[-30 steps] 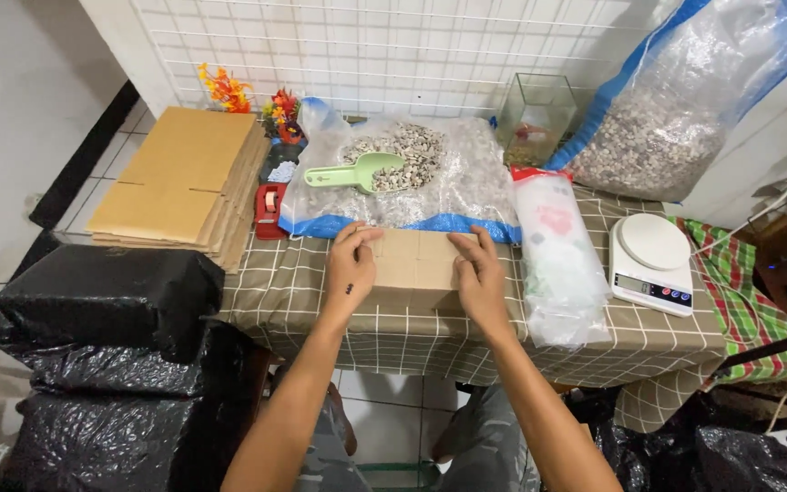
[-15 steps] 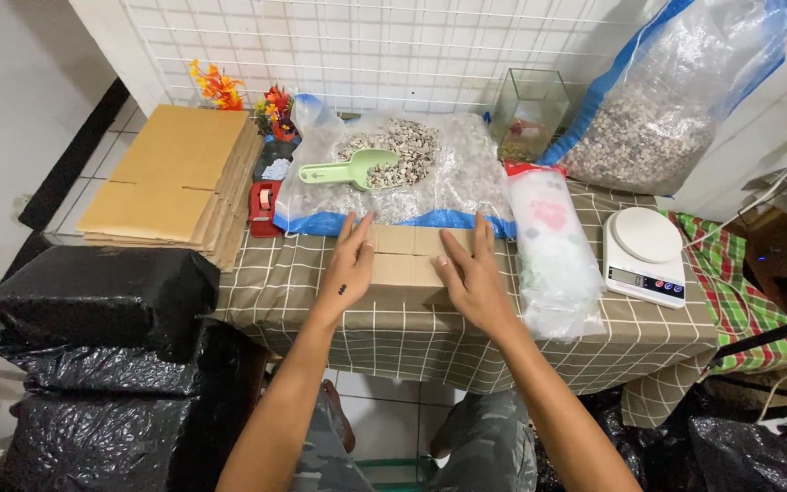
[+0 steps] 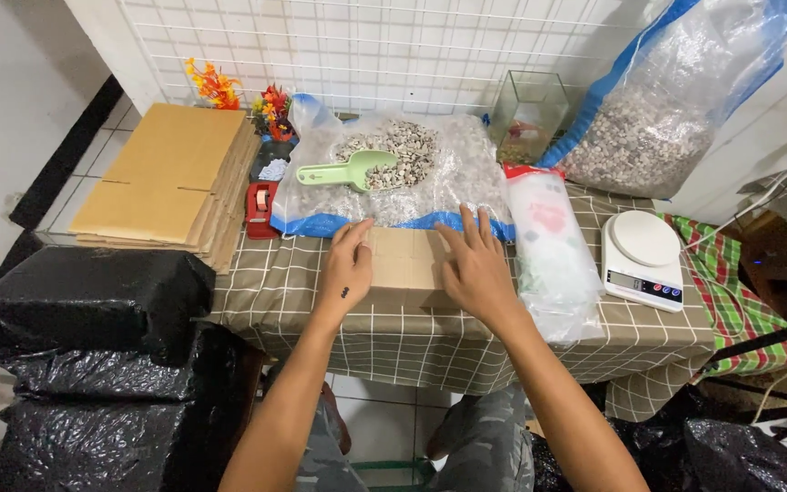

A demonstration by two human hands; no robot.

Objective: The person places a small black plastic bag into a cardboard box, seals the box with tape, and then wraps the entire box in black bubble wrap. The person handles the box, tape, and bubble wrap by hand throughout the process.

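Observation:
A small brown cardboard box [image 3: 409, 258] lies on the checked tablecloth [image 3: 412, 337] in front of me. My left hand [image 3: 348, 264] rests flat on its left end, fingers pointing away from me. My right hand [image 3: 475, 269] presses on its right side with fingers spread. Neither hand grips anything. Just behind the box lies an open clear bag of grey pebbles [image 3: 412, 178] with a light green scoop [image 3: 348, 171] lying on the stones.
A stack of flat cardboard [image 3: 170, 178] and a red tape dispenser [image 3: 261, 210] sit to the left. A roll of clear bags [image 3: 553, 251] and a white kitchen scale [image 3: 644, 255] lie to the right. Black plastic bundles [image 3: 84, 301] stand lower left. A large gravel sack [image 3: 649, 128] leans at the back.
Both hands slid forward over the box top, the right hand spreading its fingers toward the far edge. The camera view shifted slightly.

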